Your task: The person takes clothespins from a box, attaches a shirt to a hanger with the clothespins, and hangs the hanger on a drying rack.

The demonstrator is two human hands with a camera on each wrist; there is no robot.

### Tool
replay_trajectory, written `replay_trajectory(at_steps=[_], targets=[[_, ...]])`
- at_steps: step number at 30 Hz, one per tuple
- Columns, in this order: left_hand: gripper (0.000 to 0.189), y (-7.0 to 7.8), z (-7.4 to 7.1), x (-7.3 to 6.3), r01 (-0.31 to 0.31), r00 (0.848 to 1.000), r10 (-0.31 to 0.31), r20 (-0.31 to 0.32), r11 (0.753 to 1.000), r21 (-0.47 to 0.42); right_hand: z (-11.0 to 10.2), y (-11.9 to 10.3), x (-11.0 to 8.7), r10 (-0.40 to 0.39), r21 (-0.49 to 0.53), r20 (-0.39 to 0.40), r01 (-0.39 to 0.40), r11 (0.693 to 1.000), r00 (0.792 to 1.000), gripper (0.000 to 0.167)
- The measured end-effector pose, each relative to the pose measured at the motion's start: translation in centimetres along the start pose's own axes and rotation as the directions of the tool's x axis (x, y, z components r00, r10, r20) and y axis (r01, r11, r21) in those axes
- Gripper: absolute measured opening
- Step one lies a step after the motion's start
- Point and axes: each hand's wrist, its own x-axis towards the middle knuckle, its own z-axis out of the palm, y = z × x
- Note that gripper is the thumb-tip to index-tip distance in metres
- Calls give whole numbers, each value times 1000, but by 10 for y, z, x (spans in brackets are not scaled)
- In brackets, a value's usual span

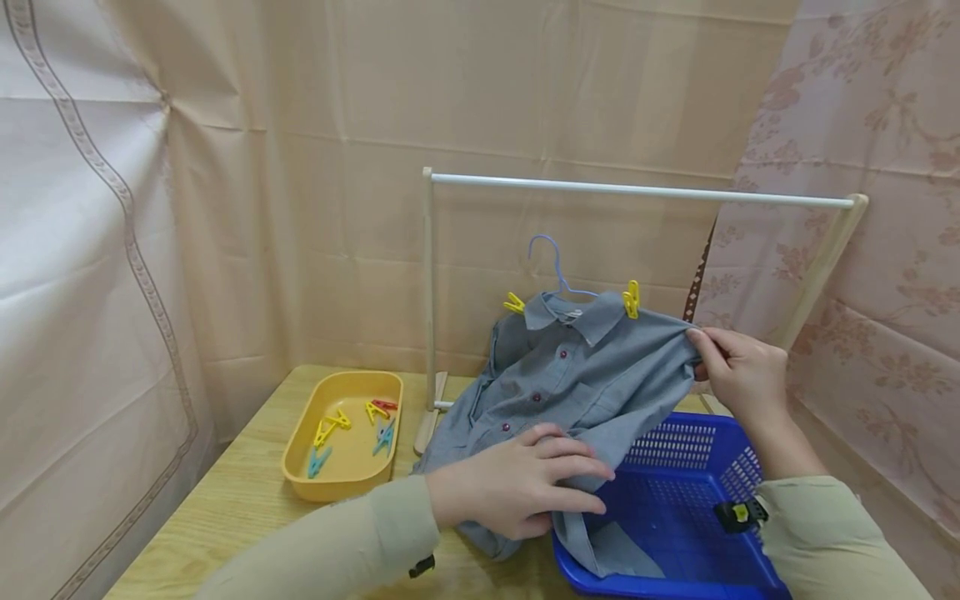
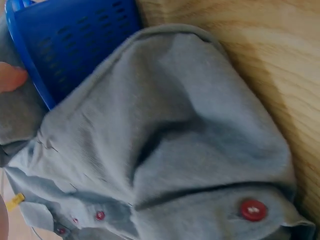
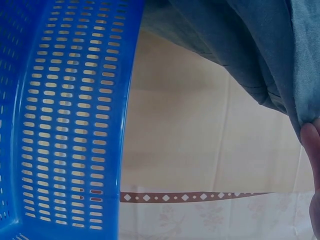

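Note:
A grey-blue button shirt (image 1: pixel 592 367) with dark red buttons hangs on a light blue hanger (image 1: pixel 558 262) whose hook stands free below the rack's bar. Yellow clothespins (image 1: pixel 632 300) grip the shirt at both shoulders. My right hand (image 1: pixel 742 371) pinches the shirt's sleeve at the right and holds it out to the side. Over the lower front, my left hand (image 1: pixel 525 479) lies with its fingers extended, touching the cloth. In the left wrist view, the shirt's lower part with a red button (image 2: pixel 254 210) spreads over the table. One sleeve end droops into the blue basket (image 1: pixel 720 558).
A white-barred drying rack (image 1: pixel 637 192) stands behind the shirt on the wooden table (image 1: pixel 187 533). At the left sits a yellow tray (image 1: pixel 292 450) with several yellow, blue and red clothespins. The basket's slotted wall (image 3: pixel 70 120) rises near my right hand. Curtains hang behind.

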Motion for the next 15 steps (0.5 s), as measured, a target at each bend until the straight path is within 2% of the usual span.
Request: replay_trajectory(at_steps=[4,7,12,15], targets=[[42,4,-4,8,-47,998,47,46,999,-1,-1,-2,0,-1,6,-8,1,1000,1000,8],[37,6,-7,13,-85,995,85,57,996,-2,-2,-3,1,-7,5,-13,7,1000,1000,8],[25,7,-9,16,-140,989,139,46,990,18,-1,-2,0,-2,7,-7,2,1000,1000,9],[21,5,-9,14,-147,989,146,18,988,49,-1,-2,0,6,8,-4,-6,1000,1000,9]])
